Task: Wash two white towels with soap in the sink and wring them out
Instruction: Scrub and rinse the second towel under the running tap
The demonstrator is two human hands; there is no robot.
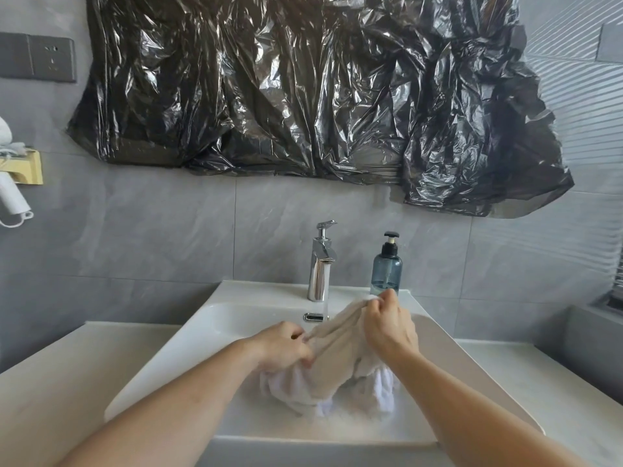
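A wet, off-white towel (pixel 337 352) hangs stretched over the white sink (pixel 202 335). My left hand (pixel 286 345) pinches its near edge and my right hand (pixel 387 325) pinches its far corner, raised higher near the soap. Under it a second, whiter towel (pixel 384 389) lies bunched in the basin, partly hidden. Water runs from the chrome tap (pixel 320 267) behind the towel. A blue-grey soap pump bottle (pixel 386 267) stands on the sink rim right of the tap.
Pale countertop (pixel 67 375) lies on both sides of the sink. Black plastic sheeting (pixel 303 96) covers the wall above. A wall socket (pixel 37 57) and a white hair dryer in a holder (pixel 13 183) are at far left. A grey ledge (pixel 586 338) rises at right.
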